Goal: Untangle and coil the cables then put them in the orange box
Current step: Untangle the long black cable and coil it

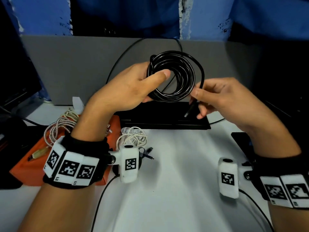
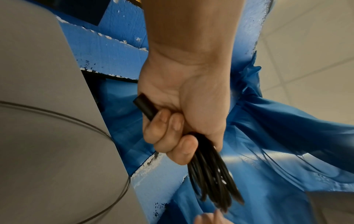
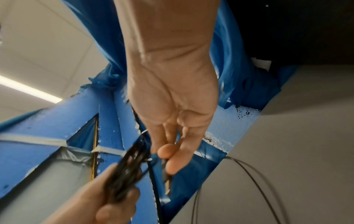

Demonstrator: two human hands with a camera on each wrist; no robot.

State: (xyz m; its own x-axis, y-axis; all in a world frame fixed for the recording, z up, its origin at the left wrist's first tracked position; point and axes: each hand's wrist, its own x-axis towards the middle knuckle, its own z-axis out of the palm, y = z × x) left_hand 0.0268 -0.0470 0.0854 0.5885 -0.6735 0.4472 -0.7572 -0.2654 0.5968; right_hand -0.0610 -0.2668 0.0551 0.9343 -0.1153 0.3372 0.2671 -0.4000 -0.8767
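A glossy black cable (image 1: pixel 173 76) is wound into a round coil held up above the table. My left hand (image 1: pixel 133 86) grips the coil's left side, thumb across the front; in the left wrist view the fingers of my left hand (image 2: pixel 172 136) curl round the black cable (image 2: pixel 212 174) bundle. My right hand (image 1: pixel 217 97) pinches the cable's free end near its black plug (image 1: pixel 190 109), just right of the coil. The orange box (image 1: pixel 33 158) sits at the left under my left wrist, with a silver braided cable (image 1: pixel 56 128) in it. A white cable tangle (image 1: pixel 133 136) lies beside the box.
A flat black device (image 1: pixel 165 119) lies on the white table (image 1: pixel 167 190) below the coil. A grey partition (image 1: pixel 75 64) stands behind it, with a thin black wire running over it. A small dark connector (image 1: pixel 148 153) lies near the white tangle. A dark object (image 1: pixel 242 141) sits at the right.
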